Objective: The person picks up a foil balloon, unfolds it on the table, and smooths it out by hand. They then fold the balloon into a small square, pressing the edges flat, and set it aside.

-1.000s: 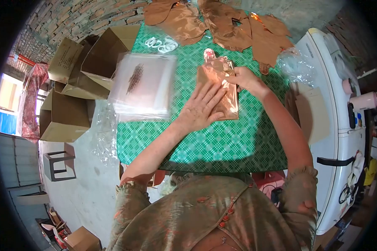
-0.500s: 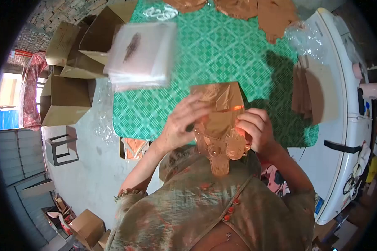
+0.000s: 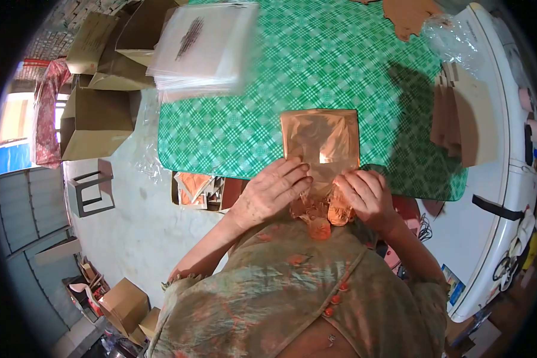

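Observation:
A shiny copper-coloured sheet piece (image 3: 320,134) lies flat at the near edge of the green patterned table (image 3: 316,71). Its crumpled lower part, with several rounded lobes (image 3: 319,227), hangs over the edge by the person's lap. My left hand (image 3: 274,188) has its fingers closed on the left side of the piece, around its middle. On the right side, my right hand (image 3: 364,197) pinches the piece near the lobes. The fingertips partly cover the material between the two hands.
A stack of clear plastic sheets (image 3: 206,48) lies at the back left, brown flat pieces (image 3: 459,116) at the right. Copper-coloured pieces (image 3: 409,15) and clear plastic wrap (image 3: 453,39) are at the back. Open cardboard boxes (image 3: 98,119) stand left; an open box (image 3: 200,190) sits below the table's edge.
The copper-coloured piece now lies flatter, its upper part spread squarely on the table. My left hand has moved lower along it. The view has shifted, so the table's far items sit higher.

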Tool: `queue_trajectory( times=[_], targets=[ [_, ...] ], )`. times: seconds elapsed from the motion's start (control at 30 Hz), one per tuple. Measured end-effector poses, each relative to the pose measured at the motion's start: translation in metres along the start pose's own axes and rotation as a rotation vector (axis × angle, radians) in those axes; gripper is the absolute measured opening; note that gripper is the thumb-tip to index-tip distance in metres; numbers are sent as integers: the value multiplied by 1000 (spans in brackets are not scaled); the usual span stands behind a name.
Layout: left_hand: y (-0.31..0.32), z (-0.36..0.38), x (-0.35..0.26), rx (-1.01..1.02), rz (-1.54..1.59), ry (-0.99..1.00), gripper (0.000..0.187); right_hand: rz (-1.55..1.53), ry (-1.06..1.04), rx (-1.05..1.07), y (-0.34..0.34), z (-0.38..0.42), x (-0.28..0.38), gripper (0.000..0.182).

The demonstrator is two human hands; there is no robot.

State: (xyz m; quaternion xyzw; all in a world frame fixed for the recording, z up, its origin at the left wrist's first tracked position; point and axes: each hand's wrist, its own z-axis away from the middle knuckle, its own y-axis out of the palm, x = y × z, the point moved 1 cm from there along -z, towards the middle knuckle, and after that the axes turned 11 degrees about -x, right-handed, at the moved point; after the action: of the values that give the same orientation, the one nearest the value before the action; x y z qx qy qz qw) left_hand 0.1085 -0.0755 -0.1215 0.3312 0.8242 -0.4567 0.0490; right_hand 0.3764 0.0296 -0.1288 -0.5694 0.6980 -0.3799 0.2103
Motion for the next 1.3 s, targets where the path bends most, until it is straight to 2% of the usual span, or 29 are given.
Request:
queue_trajectory(
  times=[0.1,0.33,0.73,0.9,1.1,1.3],
  targets=[
    [-3,-10,6,-19,-4,-1,42,21,29,65,-1,-14,4,38],
    [-14,-21,23,-61,-3,-86,43,-140,233,-1,3,-35,11,41],
    [-10,-12,27,-42,70,-123,36,-213,308,-51,3,-16,-2,35],
    [-13,-12,27,-44,66,-277,29,-220,431,-59,8,-20,-4,26],
    [-9,-19,32,-90,42,-398,22,-125,544,-55,13,-27,0,12],
    [-2,-23,31,-88,-40,-454,18,93,575,16,17,-37,2,18]
  ],
)
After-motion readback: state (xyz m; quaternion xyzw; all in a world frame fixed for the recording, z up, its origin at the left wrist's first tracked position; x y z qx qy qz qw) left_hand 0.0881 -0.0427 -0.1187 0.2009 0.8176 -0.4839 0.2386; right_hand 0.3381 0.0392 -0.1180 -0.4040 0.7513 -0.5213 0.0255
